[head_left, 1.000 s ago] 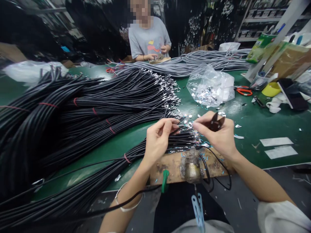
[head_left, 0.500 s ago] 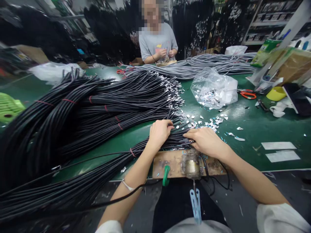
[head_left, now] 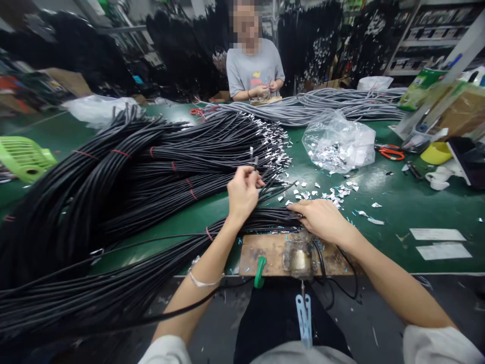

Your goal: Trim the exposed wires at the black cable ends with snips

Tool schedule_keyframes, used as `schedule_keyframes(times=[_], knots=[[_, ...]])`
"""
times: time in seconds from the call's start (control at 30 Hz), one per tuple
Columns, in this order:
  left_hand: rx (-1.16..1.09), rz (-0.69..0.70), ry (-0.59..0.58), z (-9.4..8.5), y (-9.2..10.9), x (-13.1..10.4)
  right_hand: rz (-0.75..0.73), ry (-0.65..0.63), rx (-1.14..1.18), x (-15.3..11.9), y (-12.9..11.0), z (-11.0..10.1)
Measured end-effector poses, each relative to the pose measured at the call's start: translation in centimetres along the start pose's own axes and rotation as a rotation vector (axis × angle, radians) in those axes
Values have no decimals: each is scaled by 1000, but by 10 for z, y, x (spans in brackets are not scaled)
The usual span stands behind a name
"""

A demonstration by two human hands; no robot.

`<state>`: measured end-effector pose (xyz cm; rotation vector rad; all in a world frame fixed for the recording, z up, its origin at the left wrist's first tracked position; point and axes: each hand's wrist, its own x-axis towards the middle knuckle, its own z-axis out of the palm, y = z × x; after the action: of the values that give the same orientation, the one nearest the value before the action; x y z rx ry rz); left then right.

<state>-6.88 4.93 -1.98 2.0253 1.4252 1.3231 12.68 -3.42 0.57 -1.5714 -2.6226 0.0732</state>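
My left hand (head_left: 243, 194) is raised over the black cables, its fingers closed on a black cable whose stripped silvery end (head_left: 252, 157) sticks up above the fingertips. Beneath it, the near bundle of black cables (head_left: 261, 218) runs across the bench from the left, bound with a reddish tie (head_left: 209, 233). At that bundle's right end lies my right hand (head_left: 322, 218), index finger reaching forward and the other fingertips closed over the cable ends. Just below is a wooden board (head_left: 261, 250) carrying a worn, tape-wrapped metal device (head_left: 300, 256).
Large tied bundles of black cables (head_left: 151, 172) with silvery ends fill the left. Foil scraps (head_left: 337, 193), a clear plastic bag (head_left: 339, 144) and red-handled pliers (head_left: 391, 151) lie right. Across the bench (head_left: 386, 197) a person (head_left: 254, 71) works beside grey cables (head_left: 322, 103).
My left hand has lifted up and away from the near bundle, bringing a silvery cable end into sight. My right hand stays near the bundle's end. The view has shifted slightly.
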Motion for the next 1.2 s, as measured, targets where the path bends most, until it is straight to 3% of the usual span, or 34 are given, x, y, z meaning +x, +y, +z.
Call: schedule_keyframes(times=[0.03, 0.1, 0.3, 0.53, 0.7, 0.83, 0.9, 1.03, 1.13, 1.2], knots=[[-118, -15, 78, -5, -1, 1, -3, 3, 29, 0, 1, 0], [-225, -34, 104, -13, -1, 4, 7, 37, 107, 0, 6, -3], [242, 102, -284, -16, 0, -2, 257, 365, 212, -3, 25, -18], [162, 139, -670, -26, 8, -10, 249, 282, 146, -2, 26, -16], [233, 84, -667, -48, -10, -30, 289, 234, 108, -2, 25, -16], [411, 274, -579, -57, -15, -53, 268, 191, 111, -3, 23, -20], [470, 388, -540, -56, -10, -62, 241, 188, 111, -4, 21, -21], [587, 383, -481, -43, -2, -60, 182, 176, 116, -1, 32, -18], [680, 364, -445, -32, -6, -54, 257, 146, 54, 6, 50, -9], [714, 358, -435, -26, -7, -53, 228, 112, 12, 8, 63, -2]])
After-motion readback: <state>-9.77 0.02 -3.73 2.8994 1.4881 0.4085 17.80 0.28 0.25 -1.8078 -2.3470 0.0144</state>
